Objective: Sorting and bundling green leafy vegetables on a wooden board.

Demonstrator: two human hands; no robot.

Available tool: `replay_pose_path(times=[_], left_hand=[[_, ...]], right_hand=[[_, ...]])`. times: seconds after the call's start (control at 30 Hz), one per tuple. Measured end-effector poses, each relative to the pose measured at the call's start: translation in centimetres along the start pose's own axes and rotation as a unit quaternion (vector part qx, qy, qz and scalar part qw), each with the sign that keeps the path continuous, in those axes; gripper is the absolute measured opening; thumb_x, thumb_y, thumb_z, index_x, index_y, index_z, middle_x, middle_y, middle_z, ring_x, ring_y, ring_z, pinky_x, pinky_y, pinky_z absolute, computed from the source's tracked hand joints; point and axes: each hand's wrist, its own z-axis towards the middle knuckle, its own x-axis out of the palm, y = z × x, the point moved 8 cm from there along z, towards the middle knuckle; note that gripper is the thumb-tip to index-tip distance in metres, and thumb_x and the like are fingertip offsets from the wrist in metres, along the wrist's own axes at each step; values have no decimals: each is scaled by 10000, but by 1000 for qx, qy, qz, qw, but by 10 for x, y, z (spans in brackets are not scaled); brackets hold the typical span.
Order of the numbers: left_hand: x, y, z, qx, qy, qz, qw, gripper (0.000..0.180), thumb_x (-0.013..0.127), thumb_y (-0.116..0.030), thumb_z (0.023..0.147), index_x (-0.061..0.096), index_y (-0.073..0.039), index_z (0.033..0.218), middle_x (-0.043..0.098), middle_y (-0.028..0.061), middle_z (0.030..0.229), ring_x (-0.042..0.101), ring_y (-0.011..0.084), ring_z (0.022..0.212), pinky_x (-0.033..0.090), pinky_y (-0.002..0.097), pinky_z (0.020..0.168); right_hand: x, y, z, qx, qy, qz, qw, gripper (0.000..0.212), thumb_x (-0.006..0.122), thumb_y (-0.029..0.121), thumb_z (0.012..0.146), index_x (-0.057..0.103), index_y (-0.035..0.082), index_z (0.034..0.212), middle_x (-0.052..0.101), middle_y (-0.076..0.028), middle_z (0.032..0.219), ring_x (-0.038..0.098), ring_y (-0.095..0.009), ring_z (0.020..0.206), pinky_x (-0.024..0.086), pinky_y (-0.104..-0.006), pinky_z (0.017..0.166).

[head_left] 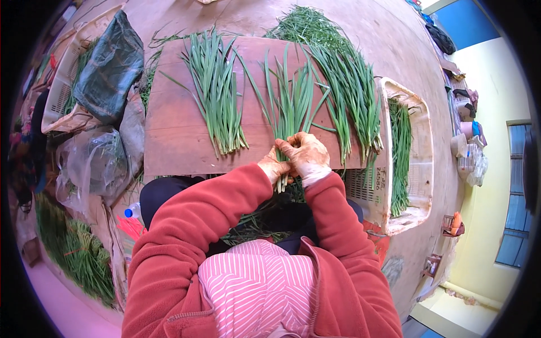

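Both my hands meet at the front edge of a reddish-brown wooden board (pixel 174 129), around the lower stalks of a bunch of garlic chives (pixel 292 101). The leaves fan out away from me, and the pale stalk ends poke out below my fingers. My left hand (pixel 274 165) is closed on the stalks from the left. Over them from the right, my right hand (pixel 306 152) has its fingers bent in a grip, its thumb side against the left hand. To the left lies another chive bunch (pixel 217 96); more chives (pixel 355 101) lie to the right.
A loose heap of chives (pixel 310 25) lies beyond the board. At right stands a white plastic crate (pixel 383 197) holding chives. Another crate (pixel 56 107), a dark green sheet (pixel 110 67) and a clear plastic bag (pixel 93 169) are at left, with red strips (pixel 132 226) near my leg.
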Motion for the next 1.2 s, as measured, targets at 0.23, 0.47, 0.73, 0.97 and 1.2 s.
replay_pose_path(times=[0.23, 0.47, 0.73, 0.97, 1.2], left_hand=[[15, -6, -13, -59, 42, -67, 995, 402, 620, -264, 843, 455, -155, 1192, 591, 48, 864, 590, 175, 717, 514, 313, 584], [17, -6, -11, -41, 68, -104, 991, 454, 563, -424, 848, 483, -110, 1167, 622, 59, 902, 624, 191, 703, 532, 307, 544], [-8, 5, -3, -13, -59, 65, 996, 385, 577, -382, 859, 458, -114, 1108, 610, 40, 843, 572, 118, 603, 473, 248, 473], [-20, 23, 22, 5, -91, 124, 988, 393, 514, -191, 914, 345, -173, 1268, 568, 23, 740, 522, 140, 543, 398, 259, 420], [1, 6, -1, 14, -14, 38, 999, 504, 600, -446, 814, 393, -218, 1214, 559, 1, 841, 554, 135, 611, 441, 265, 481]], right_hand=[[12, -30, -5, 90, 47, 432, 896, 300, 682, 280, 802, 569, 11, 868, 559, -14, 657, 466, -78, 406, 390, -211, 370], [11, -31, -23, 68, 43, 477, 875, 317, 699, 267, 793, 564, 8, 918, 564, -8, 759, 510, -53, 580, 419, -179, 455], [-42, -13, -28, -112, -244, 220, 938, 321, 689, 120, 758, 581, 43, 1050, 561, -75, 925, 563, -135, 724, 463, -282, 650], [1, 17, -15, -87, -91, -36, 991, 385, 651, 471, 744, 630, 96, 829, 611, -97, 879, 609, -286, 791, 475, -381, 693], [22, -33, -6, 121, 58, 460, 878, 157, 620, 181, 840, 656, 36, 888, 603, -23, 668, 538, -75, 553, 423, -227, 441]])
